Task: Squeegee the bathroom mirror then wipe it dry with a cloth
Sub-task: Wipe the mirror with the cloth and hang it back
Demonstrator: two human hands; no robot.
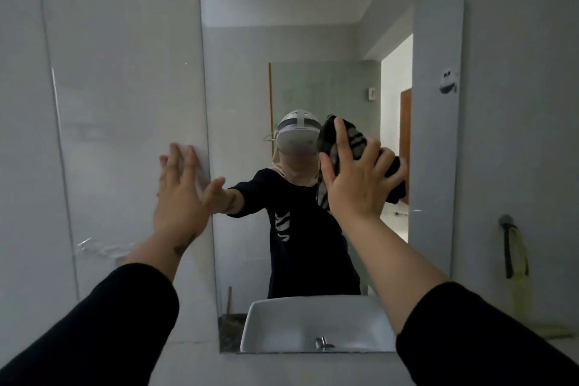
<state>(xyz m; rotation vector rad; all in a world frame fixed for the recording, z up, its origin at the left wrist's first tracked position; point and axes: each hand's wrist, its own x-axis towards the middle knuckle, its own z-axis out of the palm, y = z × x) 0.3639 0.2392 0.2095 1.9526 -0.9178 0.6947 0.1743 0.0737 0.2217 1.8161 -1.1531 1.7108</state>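
Note:
The bathroom mirror [131,88] covers the wall ahead, from upper left to the right side. My right hand [357,185] presses a dark cloth with pale stripes [354,138] flat against the glass right of centre, fingers spread over it. My left hand [181,194] rests open on the mirror left of centre, fingers spread, holding nothing. Streaks of water [94,249] show on the lower left of the glass. A dark squeegee [508,244] hangs on the wall at the right, beside the mirror's edge.
A yellow cloth [521,285] hangs by the squeegee on the right wall. A small white hook [448,81] sticks near the mirror's upper right. The mirror reflects a white basin with a tap [316,327] at the bottom, a person and a doorway.

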